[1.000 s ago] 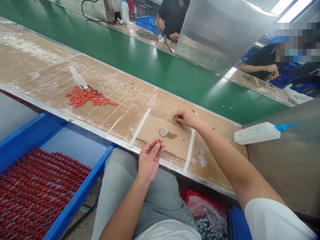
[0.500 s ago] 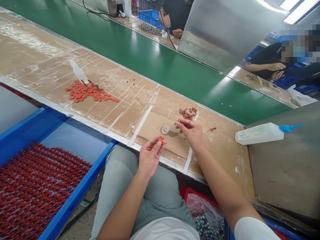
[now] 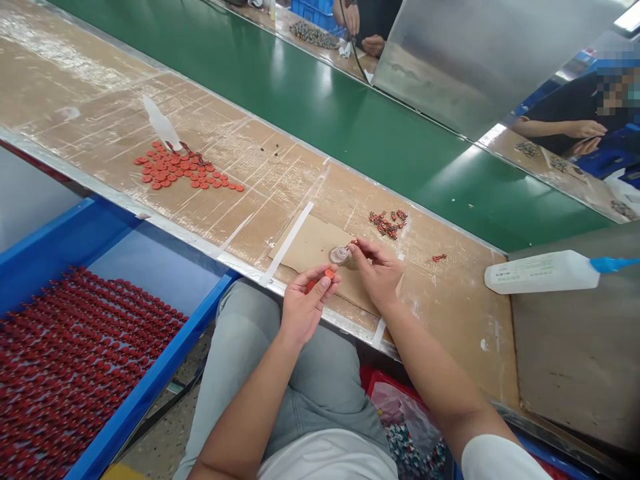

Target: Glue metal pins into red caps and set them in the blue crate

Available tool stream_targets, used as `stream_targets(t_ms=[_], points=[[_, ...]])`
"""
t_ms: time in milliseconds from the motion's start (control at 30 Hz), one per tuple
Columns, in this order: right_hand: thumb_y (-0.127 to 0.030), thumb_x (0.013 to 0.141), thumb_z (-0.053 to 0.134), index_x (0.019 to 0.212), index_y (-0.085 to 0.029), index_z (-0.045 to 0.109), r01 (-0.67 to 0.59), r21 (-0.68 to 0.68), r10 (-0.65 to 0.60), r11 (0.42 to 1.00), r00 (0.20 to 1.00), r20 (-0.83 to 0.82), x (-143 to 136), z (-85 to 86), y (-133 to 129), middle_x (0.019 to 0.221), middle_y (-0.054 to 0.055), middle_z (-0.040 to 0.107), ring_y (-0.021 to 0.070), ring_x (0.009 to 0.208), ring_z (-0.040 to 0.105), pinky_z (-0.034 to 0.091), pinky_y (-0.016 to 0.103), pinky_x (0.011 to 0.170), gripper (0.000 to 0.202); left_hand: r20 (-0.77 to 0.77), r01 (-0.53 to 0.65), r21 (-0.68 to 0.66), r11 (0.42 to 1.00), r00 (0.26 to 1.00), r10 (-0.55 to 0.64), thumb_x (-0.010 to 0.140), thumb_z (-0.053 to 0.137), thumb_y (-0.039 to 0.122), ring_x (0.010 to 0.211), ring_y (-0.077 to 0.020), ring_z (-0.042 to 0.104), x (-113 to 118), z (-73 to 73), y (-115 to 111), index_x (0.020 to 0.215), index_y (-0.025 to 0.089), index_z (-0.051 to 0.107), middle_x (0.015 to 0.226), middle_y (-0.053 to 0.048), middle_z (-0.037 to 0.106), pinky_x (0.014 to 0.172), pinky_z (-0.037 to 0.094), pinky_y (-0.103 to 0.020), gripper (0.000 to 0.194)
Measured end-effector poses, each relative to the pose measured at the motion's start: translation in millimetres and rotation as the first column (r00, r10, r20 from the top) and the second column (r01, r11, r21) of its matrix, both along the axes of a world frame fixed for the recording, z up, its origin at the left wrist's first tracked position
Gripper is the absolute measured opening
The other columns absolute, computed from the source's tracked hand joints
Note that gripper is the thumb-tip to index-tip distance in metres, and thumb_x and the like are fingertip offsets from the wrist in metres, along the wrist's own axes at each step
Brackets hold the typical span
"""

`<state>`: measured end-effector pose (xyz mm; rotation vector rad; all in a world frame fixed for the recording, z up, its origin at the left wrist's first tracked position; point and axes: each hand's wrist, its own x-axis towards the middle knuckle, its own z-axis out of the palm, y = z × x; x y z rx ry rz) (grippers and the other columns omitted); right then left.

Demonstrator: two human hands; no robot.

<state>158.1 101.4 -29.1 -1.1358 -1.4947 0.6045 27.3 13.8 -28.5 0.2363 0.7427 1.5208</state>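
My left hand [image 3: 306, 303] is closed on red discs; one red disc [image 3: 329, 273] sits at its fingertips, with more red showing in the palm. My right hand [image 3: 381, 273] pinches a small red-and-dark part [image 3: 352, 244], its detail too small to make out. That part is at the rim of a small clear cup [image 3: 340, 255], which stands on a cardboard sheet [image 3: 310, 244] between the hands. Beyond my right hand lies a loose pile of similar small red-and-dark parts [image 3: 387, 225], and a single one [image 3: 439, 258] rests to its right.
Flat red discs [image 3: 167, 168] lie spread at the left beside a translucent bottle [image 3: 161, 123]. A white bottle with blue nozzle [image 3: 545, 272] lies on the right. Behind runs a green belt [image 3: 300, 100]. A blue tray [image 3: 150, 240] holds rows of red pieces. Co-workers' hands [image 3: 585, 137] show across the belt.
My right hand has brought the small part left and down to the clear cup's rim. My left hand still holds its disc. The camera view has shifted slightly.
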Motion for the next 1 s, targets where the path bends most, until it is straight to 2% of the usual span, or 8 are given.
stream_targets(t_ms=[200, 500, 1000], points=[[-0.041, 0.077, 0.069, 0.09, -0.026, 0.075, 0.027, 0.013, -0.029, 1.0, 0.979, 0.2, 0.2, 1.8, -0.4, 0.087, 0.003, 0.075, 0.0188, 0.071, 0.068, 0.057, 0.035, 0.069, 0.021, -0.008, 0.003, -0.002, 1.0, 1.0, -0.003, 0.068, 0.077, 0.021, 0.085, -0.0103, 0.071, 0.7, -0.8, -1.7, 0.098, 0.02, 0.072, 0.104, -0.005, 0.074, 0.083, 0.055, -0.022, 0.031], [-0.034, 0.08, 0.067, 0.089, -0.026, 0.074, -0.041, 0.081, 0.023, 0.996, 0.976, 0.218, -0.1, 2.1, 1.5, 0.082, 0.003, 0.074, 0.0175, 0.07, 0.066, 0.055, 0.034, 0.069, 0.014, -0.019, 0.002, 0.006, 1.0, 1.0, -0.002, 0.071, 0.074, 0.02, 0.083, -0.0085, 0.07, 1.1, -0.6, -1.9, 0.098, 0.02, 0.072, 0.103, -0.003, 0.074, 0.081, 0.055, -0.019, 0.026], [-0.038, 0.08, 0.066, 0.086, -0.028, 0.074, -0.042, 0.042, 0.025, 0.998, 0.942, 0.334, 0.8, 4.1, 1.3, 0.086, 0.003, 0.075, 0.0198, 0.075, 0.068, 0.056, 0.038, 0.076, 0.015, 0.003, -0.014, -0.008, 1.0, 1.0, 0.014, 0.069, 0.076, 0.02, 0.085, -0.0096, 0.07, 1.5, 2.3, -2.1, 0.097, 0.02, 0.073, 0.103, -0.004, 0.074, 0.084, 0.054, -0.022, 0.029]])
